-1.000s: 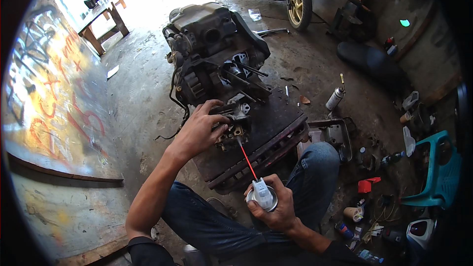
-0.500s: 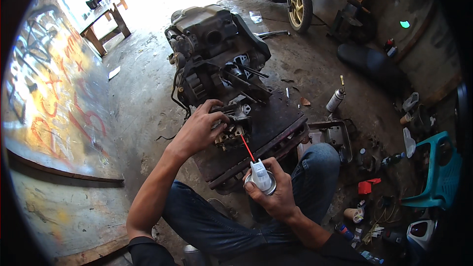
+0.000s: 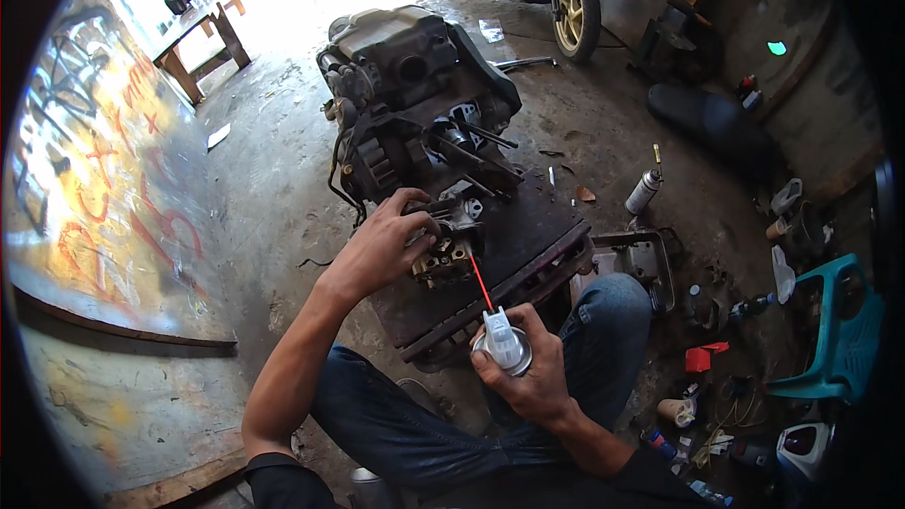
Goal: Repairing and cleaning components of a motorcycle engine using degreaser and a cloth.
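Note:
My left hand [image 3: 382,245] is closed on a metal engine part [image 3: 443,264] with fins and a pale bracket, which sits at the near end of a dark low platform [image 3: 528,245]. My right hand [image 3: 537,377] is closed round a spray can [image 3: 504,351] with a white nozzle, held low between my knees. Its thin red straw [image 3: 481,278] reaches up to the right side of that part, with the tip at the metal. Just beyond stands a black engine assembly [image 3: 405,85], with long studs sticking out toward the right.
A scooter wheel [image 3: 572,14] is at the back, a wooden bench [image 3: 174,71] back left, and a painted wall [image 3: 104,179] at left. At right are a canister [image 3: 644,190], metal tray [image 3: 666,273], loose seat [image 3: 702,123], teal chair [image 3: 839,320] and scattered small items.
My right hand has moved up toward the engine part with the can, and the straw's tip has shifted slightly right and up. My left hand is almost unmoved.

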`<state>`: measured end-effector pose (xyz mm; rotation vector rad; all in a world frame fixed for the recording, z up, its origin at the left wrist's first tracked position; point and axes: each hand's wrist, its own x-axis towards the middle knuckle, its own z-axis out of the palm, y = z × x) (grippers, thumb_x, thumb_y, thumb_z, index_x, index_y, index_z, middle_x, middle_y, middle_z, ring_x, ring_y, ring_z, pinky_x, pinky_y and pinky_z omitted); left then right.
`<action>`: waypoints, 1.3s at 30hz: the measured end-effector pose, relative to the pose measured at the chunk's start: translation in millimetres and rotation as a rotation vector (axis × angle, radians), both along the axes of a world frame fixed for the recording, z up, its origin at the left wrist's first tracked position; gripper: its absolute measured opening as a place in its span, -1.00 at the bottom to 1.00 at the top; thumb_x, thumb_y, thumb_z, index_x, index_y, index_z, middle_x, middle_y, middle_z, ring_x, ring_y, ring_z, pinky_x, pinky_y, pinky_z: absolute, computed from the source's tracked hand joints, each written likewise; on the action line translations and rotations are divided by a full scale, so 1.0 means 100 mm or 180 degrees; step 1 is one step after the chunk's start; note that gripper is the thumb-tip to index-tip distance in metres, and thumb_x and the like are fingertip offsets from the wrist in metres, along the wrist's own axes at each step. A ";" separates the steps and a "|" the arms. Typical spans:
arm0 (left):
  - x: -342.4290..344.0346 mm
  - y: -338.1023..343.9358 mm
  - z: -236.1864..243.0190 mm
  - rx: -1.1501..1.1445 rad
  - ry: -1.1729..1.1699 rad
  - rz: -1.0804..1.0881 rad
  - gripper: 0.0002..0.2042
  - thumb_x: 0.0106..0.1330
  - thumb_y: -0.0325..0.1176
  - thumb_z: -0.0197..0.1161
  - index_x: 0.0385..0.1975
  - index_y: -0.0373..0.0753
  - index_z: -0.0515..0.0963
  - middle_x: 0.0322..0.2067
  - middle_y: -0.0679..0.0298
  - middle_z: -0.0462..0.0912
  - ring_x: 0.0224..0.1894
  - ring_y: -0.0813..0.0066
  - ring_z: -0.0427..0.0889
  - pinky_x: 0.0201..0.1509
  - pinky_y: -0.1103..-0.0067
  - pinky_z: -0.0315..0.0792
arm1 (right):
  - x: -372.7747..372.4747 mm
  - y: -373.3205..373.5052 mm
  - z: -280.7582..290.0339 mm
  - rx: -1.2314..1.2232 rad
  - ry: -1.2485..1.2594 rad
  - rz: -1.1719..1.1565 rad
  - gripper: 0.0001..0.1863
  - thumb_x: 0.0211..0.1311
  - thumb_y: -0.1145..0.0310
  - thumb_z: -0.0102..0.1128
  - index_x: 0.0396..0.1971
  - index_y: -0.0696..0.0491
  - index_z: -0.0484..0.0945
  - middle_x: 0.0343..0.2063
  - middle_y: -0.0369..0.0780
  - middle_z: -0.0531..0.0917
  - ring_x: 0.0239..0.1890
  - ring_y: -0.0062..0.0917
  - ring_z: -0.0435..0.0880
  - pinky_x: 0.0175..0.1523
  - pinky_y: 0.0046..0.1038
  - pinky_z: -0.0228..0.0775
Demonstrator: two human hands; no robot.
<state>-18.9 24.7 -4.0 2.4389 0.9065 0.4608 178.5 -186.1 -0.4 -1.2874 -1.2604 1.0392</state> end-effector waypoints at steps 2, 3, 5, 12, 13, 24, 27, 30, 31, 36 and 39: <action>0.00 0.01 0.00 -0.0020 -0.0019 -0.0016 -0.85 0.39 -0.38 0.40 -0.10 -0.18 0.68 0.31 0.02 0.43 0.37 -0.06 0.48 0.43 0.21 0.41 | 0.00 -0.05 0.02 0.0002 -0.0032 0.0014 -0.56 0.29 0.24 0.52 -0.07 0.16 0.48 -0.40 -0.18 0.80 -0.32 -0.53 0.83 -0.18 -0.43 0.67; 0.00 0.01 0.00 -0.0025 -0.0020 -0.0020 -0.85 0.39 -0.38 0.40 -0.10 -0.18 0.68 0.31 0.02 0.43 0.37 -0.06 0.48 0.43 0.21 0.41 | -0.01 -0.08 0.04 -0.0110 0.0141 0.0111 -0.55 0.29 0.23 0.52 -0.07 0.16 0.48 -0.40 -0.18 0.80 -0.32 -0.52 0.84 -0.18 -0.42 0.67; 0.00 0.01 0.02 -0.0008 0.0037 -0.0026 -0.85 0.40 -0.38 0.39 -0.09 -0.17 0.68 0.32 0.02 0.42 0.37 -0.06 0.47 0.43 0.20 0.41 | -0.03 -0.11 0.04 -0.0163 0.0377 0.0216 -0.55 0.28 0.23 0.53 -0.07 0.17 0.48 -0.39 -0.16 0.80 -0.33 -0.51 0.84 -0.18 -0.41 0.68; -0.01 0.00 0.01 -0.0125 0.0038 0.0017 -0.85 0.42 -0.36 0.37 -0.07 -0.14 0.68 0.34 0.03 0.40 0.37 -0.08 0.47 0.44 0.18 0.40 | -0.10 -0.10 0.08 -0.0087 0.0022 0.0014 -0.54 0.28 0.22 0.53 -0.06 0.16 0.49 -0.38 -0.17 0.79 -0.31 -0.51 0.84 -0.17 -0.43 0.67; -0.01 0.00 0.02 -0.0129 0.0042 0.0008 -0.85 0.42 -0.36 0.37 -0.07 -0.14 0.68 0.34 0.03 0.40 0.37 -0.08 0.47 0.44 0.18 0.40 | -0.10 -0.11 0.12 -0.0144 0.0040 0.0178 -0.58 0.28 0.26 0.50 -0.07 0.15 0.48 -0.34 -0.19 0.79 -0.27 -0.54 0.82 -0.13 -0.44 0.66; -0.01 0.00 0.00 -0.0098 0.0027 0.0023 -0.84 0.43 -0.35 0.38 -0.06 -0.15 0.69 0.35 0.05 0.40 0.37 -0.06 0.48 0.44 0.19 0.41 | -0.23 -0.03 0.14 -0.0168 0.0174 0.0297 -0.60 0.29 0.28 0.49 -0.07 0.15 0.49 -0.32 -0.20 0.80 -0.26 -0.56 0.82 -0.11 -0.47 0.66; -0.01 0.01 0.00 -0.0066 0.0051 0.0018 -0.83 0.46 -0.33 0.35 -0.05 -0.20 0.69 0.32 0.03 0.43 0.33 -0.04 0.53 0.41 0.21 0.45 | -0.26 0.03 0.13 0.0015 0.0049 0.0397 -0.54 0.28 0.23 0.51 -0.04 0.17 0.48 -0.40 -0.15 0.80 -0.30 -0.49 0.85 -0.19 -0.41 0.68; -0.01 0.05 0.02 -0.0174 -0.0084 0.0088 -0.82 0.51 -0.33 0.29 -0.04 -0.25 0.69 0.27 0.02 0.50 0.28 -0.01 0.58 0.36 0.25 0.49 | -0.30 0.04 0.12 -0.0068 0.0093 0.0350 -0.53 0.27 0.21 0.52 -0.04 0.16 0.48 -0.39 -0.14 0.79 -0.31 -0.49 0.85 -0.19 -0.40 0.68; -0.02 0.06 0.03 -0.0144 -0.0184 0.0142 -0.82 0.53 -0.34 0.26 -0.03 -0.27 0.69 0.22 0.02 0.55 0.25 0.00 0.61 0.34 0.27 0.50 | -0.30 0.05 0.11 -0.0066 0.0096 0.0356 -0.53 0.27 0.21 0.52 -0.04 0.16 0.48 -0.39 -0.14 0.79 -0.31 -0.49 0.85 -0.19 -0.40 0.68; -0.08 0.06 0.12 -0.0243 -0.0435 0.0377 -0.81 0.57 -0.36 0.21 -0.01 -0.28 0.68 0.11 0.06 0.64 0.20 0.05 0.65 0.30 0.30 0.51 | -0.36 0.12 0.07 0.0084 -0.0093 0.0281 -0.58 0.27 0.28 0.52 -0.08 0.15 0.48 -0.39 -0.21 0.79 -0.31 -0.58 0.82 -0.17 -0.46 0.65; -0.11 0.07 0.11 -0.0313 -0.0452 0.0389 -0.80 0.57 -0.37 0.20 0.04 -0.28 0.65 0.08 0.06 0.66 0.17 0.05 0.67 0.27 0.30 0.53 | -0.35 0.09 0.06 0.0031 -0.0132 0.0356 -0.57 0.27 0.26 0.52 -0.08 0.15 0.48 -0.40 -0.22 0.79 -0.31 -0.57 0.82 -0.16 -0.46 0.65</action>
